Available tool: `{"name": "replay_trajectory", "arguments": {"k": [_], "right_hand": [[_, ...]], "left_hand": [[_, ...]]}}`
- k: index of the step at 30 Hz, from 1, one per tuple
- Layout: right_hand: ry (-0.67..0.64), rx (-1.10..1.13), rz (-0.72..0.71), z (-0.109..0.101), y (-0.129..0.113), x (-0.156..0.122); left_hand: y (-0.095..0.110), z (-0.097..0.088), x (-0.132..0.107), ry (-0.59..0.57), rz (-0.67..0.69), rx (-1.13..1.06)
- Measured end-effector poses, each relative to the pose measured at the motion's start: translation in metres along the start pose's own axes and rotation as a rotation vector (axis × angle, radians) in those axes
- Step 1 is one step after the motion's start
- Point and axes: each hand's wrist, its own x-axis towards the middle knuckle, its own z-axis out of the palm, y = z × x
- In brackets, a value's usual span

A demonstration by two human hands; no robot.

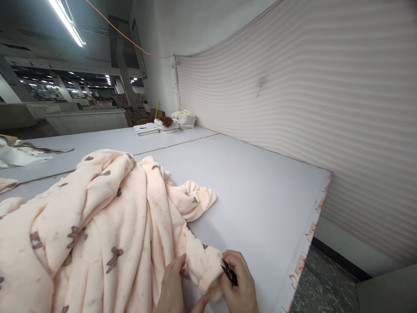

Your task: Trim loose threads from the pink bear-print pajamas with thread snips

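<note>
Peach fleece lies heaped on the white table, near its front edge. Our left hand pinches a folded hem. Our right hand grips small black snips set against that hem. We judge trimming begun at this one spot, with the bunched bulk yet to check.

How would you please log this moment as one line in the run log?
left hand: pressing peach printed fleece fabric | right hand: pinching small black tool at fabric edge | surface: pale grey flat table

Cool ceiling strip light glaring upper left, dim hall beyond – wide-angle bending at edges, soft shadows
</note>
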Motion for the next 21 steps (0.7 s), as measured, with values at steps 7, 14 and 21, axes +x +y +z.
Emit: {"name": "replay_trajectory", "arguments": {"k": [7,14,21], "right_hand": [[-0.058,-0.17,-0.13,-0.006,-0.007,-0.006],[-0.096,-0.403,0.12,-0.01,-0.014,0.009],[-0.446,-0.137,0.222,-0.035,-0.037,0.015]], "left_hand": [[0.033,-0.007,0.017,-0.044,0.099,-0.088],[0.025,0.0,0.028,-0.444,-0.592,-1.01],[0.028,0.0,0.03,-0.448,-0.781,-1.401]]}}
